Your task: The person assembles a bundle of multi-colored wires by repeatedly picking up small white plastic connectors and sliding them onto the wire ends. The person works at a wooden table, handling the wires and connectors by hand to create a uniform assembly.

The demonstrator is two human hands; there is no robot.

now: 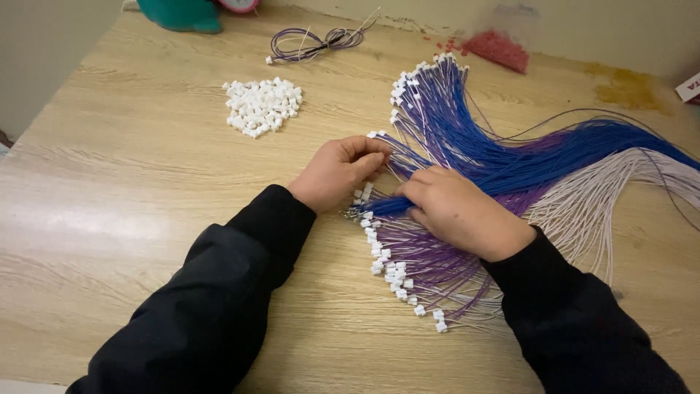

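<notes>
— Pale wood-grain table fills the head view, with a plain cream wall along its far edge. What lies on it?

— A big fan of thin blue wires tipped with small white plastic connectors runs from the right edge toward the middle. Beneath it spread purple wires and, nearer the right edge, white wires.

— And the hands?

— Both wear black sleeves. The left hand is curled, fingertips pinching the ends of a few blue wires near the table's middle. The right hand is closed over a gathered bunch of the blue wires, just beside the left, resting on the purple ones.

— Anything else?

— A heap of loose white plastic connectors sits well apart, toward the far left. A small coiled purple wire bundle lies near the far edge, a pile of red beads by the far right, and a teal object at the far-left corner.
</notes>
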